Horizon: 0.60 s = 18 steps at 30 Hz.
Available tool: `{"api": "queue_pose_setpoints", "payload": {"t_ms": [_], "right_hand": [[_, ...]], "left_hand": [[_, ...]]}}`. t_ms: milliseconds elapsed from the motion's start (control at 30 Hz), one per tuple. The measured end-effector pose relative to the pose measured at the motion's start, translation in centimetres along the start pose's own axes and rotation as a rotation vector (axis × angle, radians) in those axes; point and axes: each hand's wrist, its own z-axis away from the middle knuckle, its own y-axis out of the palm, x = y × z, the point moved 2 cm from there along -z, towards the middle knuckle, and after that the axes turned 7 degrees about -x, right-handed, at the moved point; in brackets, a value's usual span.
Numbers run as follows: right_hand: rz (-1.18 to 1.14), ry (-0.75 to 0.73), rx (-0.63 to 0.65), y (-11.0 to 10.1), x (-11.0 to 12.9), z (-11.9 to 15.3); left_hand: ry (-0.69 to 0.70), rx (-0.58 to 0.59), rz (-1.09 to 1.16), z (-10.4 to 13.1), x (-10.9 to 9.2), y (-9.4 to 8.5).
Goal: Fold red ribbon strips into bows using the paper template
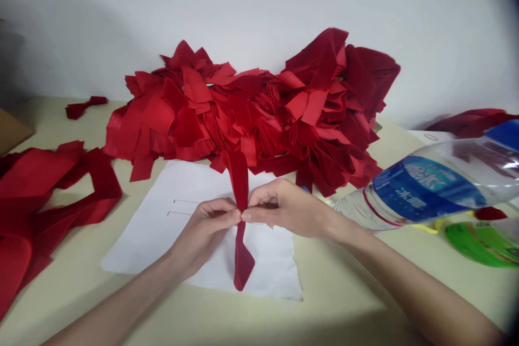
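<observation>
A dark red ribbon piece (243,265) stands on end above the paper, pinched narrow at its middle. My left hand (211,221) grips that middle from the left between thumb and fingertips. From the other side my right hand (284,206) pinches the same spot, its fingertips meeting the left ones. The ribbon flares out above and below the pinch. Beneath both hands lies a white sheet of paper (141,238) with thin ruled lines drawn on it. Close behind is a large heap of folded red ribbon pieces (243,113).
Long loops of red ribbon (36,205) lie at the left, with a small red bow (85,107) behind them. At the right are a clear plastic bottle with a blue label (425,184) and a green-labelled container (482,241). A white wall (243,5) rises behind the table (344,281).
</observation>
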Motion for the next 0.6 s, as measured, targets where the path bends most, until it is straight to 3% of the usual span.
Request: {"api": "queue_pose_setpoints", "payload": {"t_ms": [233, 600], "right_hand": [[0.023, -0.014, 0.0, 0.06, 0.48, 0.36], [0.149, -0.017, -0.106, 0.38, 0.6, 0.82]], "left_hand": [[0.002, 0.012, 0.002, 0.06, 0.2, -0.29], [0.052, -0.005, -0.065, 0.0, 0.01, -0.14]]}}
